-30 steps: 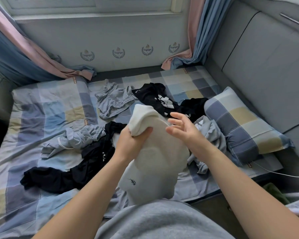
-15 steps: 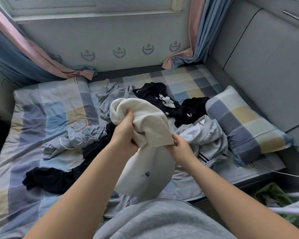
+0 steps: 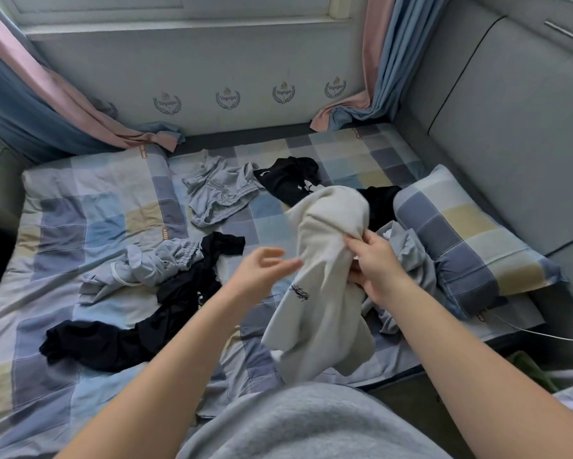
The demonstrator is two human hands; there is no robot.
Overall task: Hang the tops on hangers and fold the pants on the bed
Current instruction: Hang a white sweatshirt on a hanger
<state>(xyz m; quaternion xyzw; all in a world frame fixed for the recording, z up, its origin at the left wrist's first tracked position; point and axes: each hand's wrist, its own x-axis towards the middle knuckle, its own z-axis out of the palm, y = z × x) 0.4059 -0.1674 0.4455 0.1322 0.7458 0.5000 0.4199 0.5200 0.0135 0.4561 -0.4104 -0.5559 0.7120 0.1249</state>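
Two hands: I see both raised over the near half of the bed (image 3: 80,200).
Right fingers (image 3: 356,242): curled, pinching a fold of cloth high on the white top.
Right hand (image 3: 376,271): holds the white top up off the bed.
Left fingers (image 3: 286,264): loosely spread, gripping nothing; their tips are at the top's left edge, and I cannot tell whether they touch it.
Left hand (image 3: 262,273): palm turned toward the top, just beside it.
White top (image 3: 324,326): bunched, hanging from the right hand, with a small dark emblem facing me.
Grey garment (image 3: 410,256): crumpled on the bed behind the right hand, beside the pillow.
Black top (image 3: 290,180): white print, lying beyond the white top.
Grey shorts (image 3: 222,190): spread on the bed, left of the black top.
Pale grey piece (image 3: 152,263): rumpled at mid-bed, touching the long black piece.
Long black piece (image 3: 123,336): strung out across the bed's left side.
Pillow (image 3: 470,233): checked, at the bed's right edge.
Curtains (image 3: 63,101): pink and blue, their ends resting on the far corners of the bed.
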